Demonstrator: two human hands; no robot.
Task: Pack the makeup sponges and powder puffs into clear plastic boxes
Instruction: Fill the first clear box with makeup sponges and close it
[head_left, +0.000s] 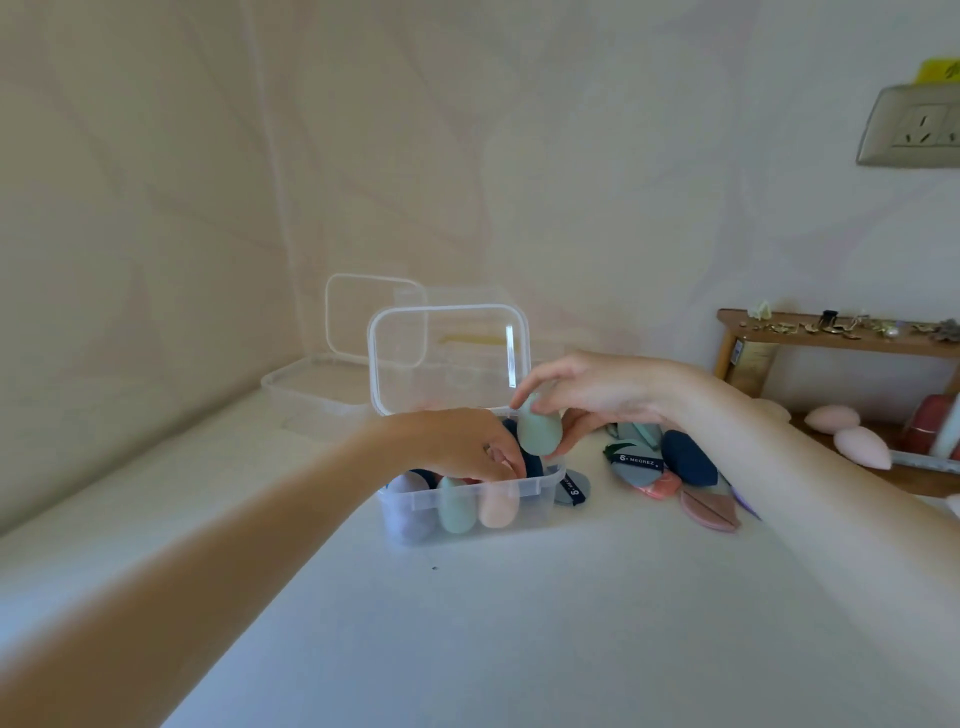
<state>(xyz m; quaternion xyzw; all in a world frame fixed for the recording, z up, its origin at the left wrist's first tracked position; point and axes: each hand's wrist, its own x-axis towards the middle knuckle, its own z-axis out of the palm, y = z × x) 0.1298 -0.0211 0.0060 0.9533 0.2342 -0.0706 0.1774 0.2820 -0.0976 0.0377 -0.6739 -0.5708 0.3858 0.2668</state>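
A clear plastic box (535, 493) stands on the white surface with its lid (449, 358) raised. Inside sit a lilac, a mint and a peach egg sponge plus dark blue ones. My left hand (467, 444) reaches into the box, fingertips curled down among the sponges; what they touch is hidden. My right hand (587, 392) pinches a pale green egg sponge (540, 428) just above the box's right end. A pile of powder puffs and a navy sponge (685, 457) lies to the right of the box.
A second clear box (311, 387) with its lid up stands behind the first, near the wall. Two pink sponges (847, 431) lie at the far right under a small wooden shelf (831, 338). A wall socket (914, 127) is at upper right.
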